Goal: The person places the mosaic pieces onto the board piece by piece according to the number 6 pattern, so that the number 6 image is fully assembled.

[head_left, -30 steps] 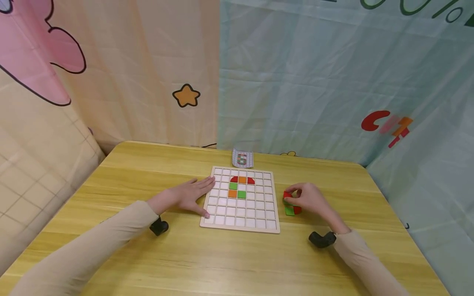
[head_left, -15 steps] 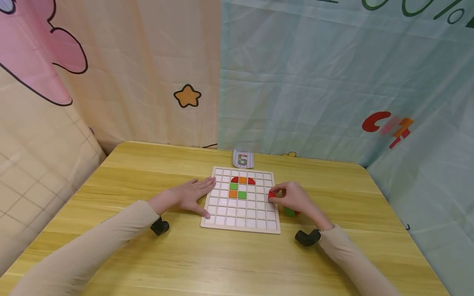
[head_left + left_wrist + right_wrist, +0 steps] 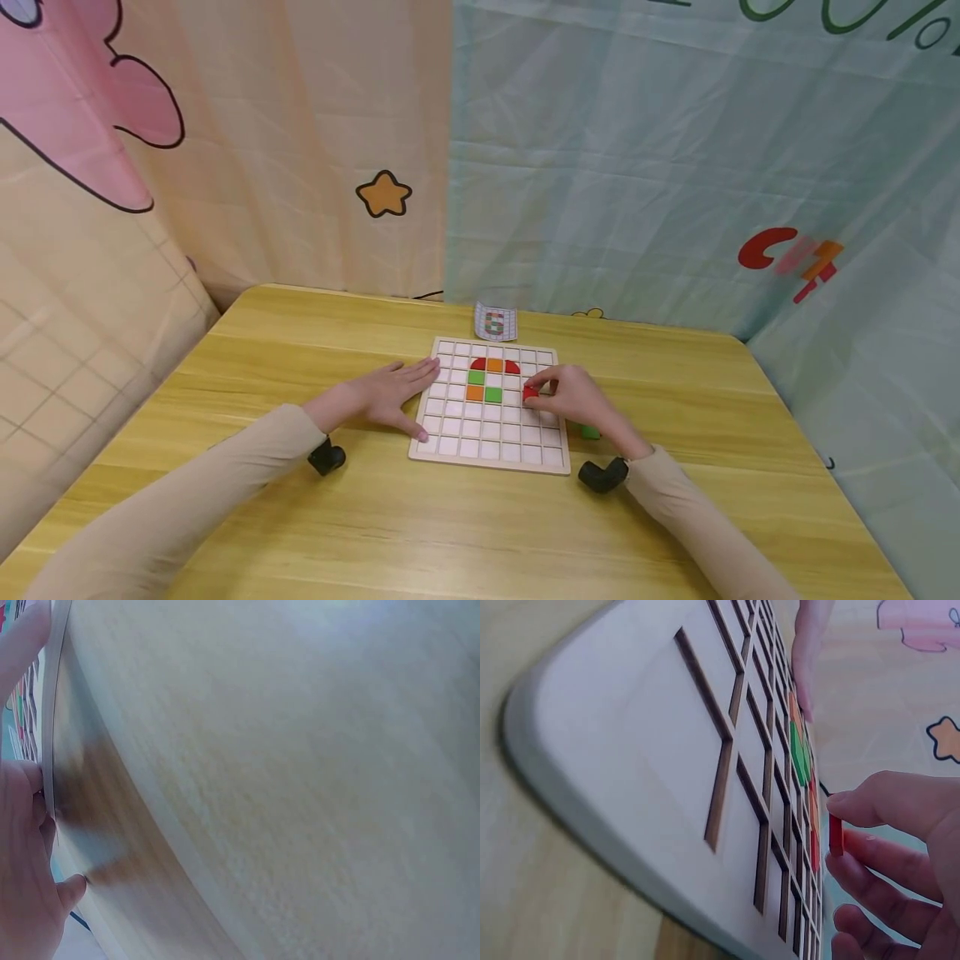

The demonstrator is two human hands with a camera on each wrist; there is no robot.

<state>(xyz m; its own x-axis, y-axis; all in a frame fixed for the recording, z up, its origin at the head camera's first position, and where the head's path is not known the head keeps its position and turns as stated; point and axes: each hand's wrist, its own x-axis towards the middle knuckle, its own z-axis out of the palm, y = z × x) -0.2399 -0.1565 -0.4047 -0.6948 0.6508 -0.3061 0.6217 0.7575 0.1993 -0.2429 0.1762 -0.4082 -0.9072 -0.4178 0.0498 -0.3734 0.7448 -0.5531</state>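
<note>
A white gridded wooden board (image 3: 487, 450) lies on the yellow table (image 3: 450, 533). Red, orange and green tiles (image 3: 484, 379) sit in its upper middle cells. My right hand (image 3: 566, 400) hovers over the board's right side and pinches a small red tile (image 3: 530, 392) between thumb and fingers; the wrist view shows that red tile (image 3: 835, 834) held just above the board (image 3: 645, 750). My left hand (image 3: 390, 396) lies flat on the table with fingertips touching the board's left edge (image 3: 51, 712).
A green piece (image 3: 590, 432) lies on the table right of the board, partly behind my right wrist. A small card with a figure (image 3: 494, 322) stands behind the board. Printed curtains close off the back and sides.
My right hand lifted a red tile from the pile right of the board and carried it leftward over the board. The left hand stayed put.
</note>
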